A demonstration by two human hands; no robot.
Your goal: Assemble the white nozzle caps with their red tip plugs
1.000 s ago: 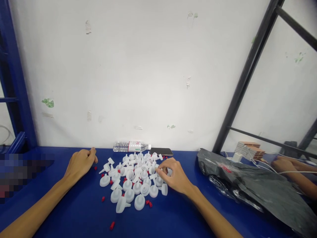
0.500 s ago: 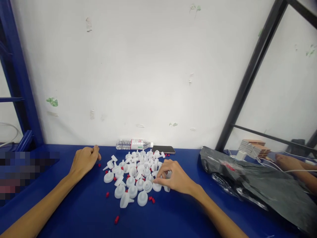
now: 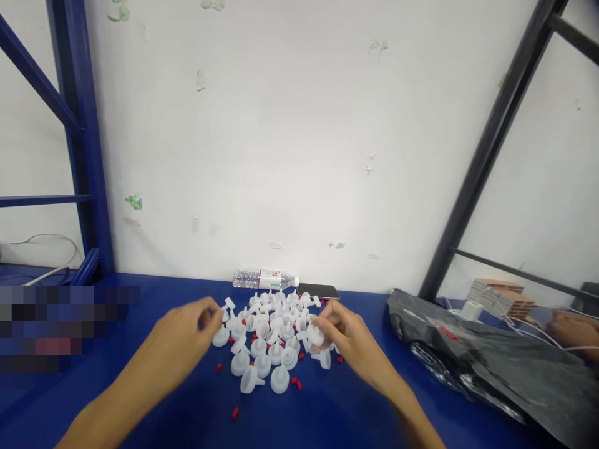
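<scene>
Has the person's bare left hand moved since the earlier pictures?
Yes. Against the clear plastic bottle, the left hand has moved rightward and nearer the person, closer to the heap of white plastic parts.

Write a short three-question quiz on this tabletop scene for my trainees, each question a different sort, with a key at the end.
1. True or false: the clear bottle lies on its side near the wall.
2. Multiple choice: what lies flat on the blue table, just to the right of the bottle's cap?
A) a roll of tape
B) a dark phone
C) a metal spoon
3. Fill in the blank: the right hand holds a plastic piece whose colour is ____.

Key: 1. True; 2. B; 3. white
</scene>
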